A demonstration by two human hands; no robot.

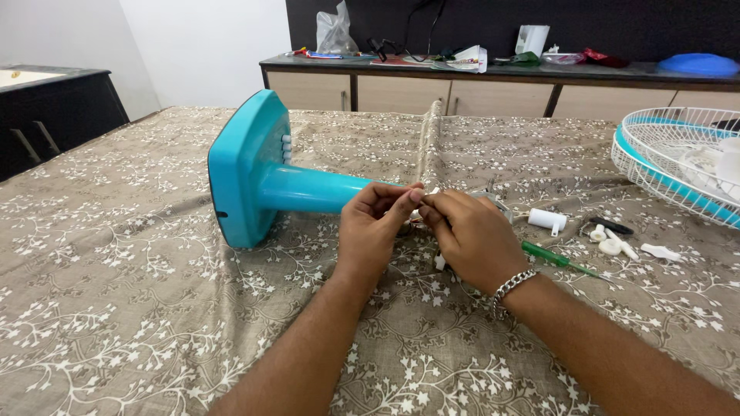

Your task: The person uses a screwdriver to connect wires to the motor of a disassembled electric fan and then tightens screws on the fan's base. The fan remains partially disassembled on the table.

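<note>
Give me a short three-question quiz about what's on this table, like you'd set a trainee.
1. True or false: the fan base lies on its side.
2. Which side of the table holds the fan grille: near the left hand or the right hand?
3. What colour is the screwdriver handle?

Key: 1 true. 2 the right hand. 3 green.

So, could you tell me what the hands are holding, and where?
Both hands, left hand and right hand, pinch something small beside the turquoise fan stand; what exactly cannot be told.
</note>
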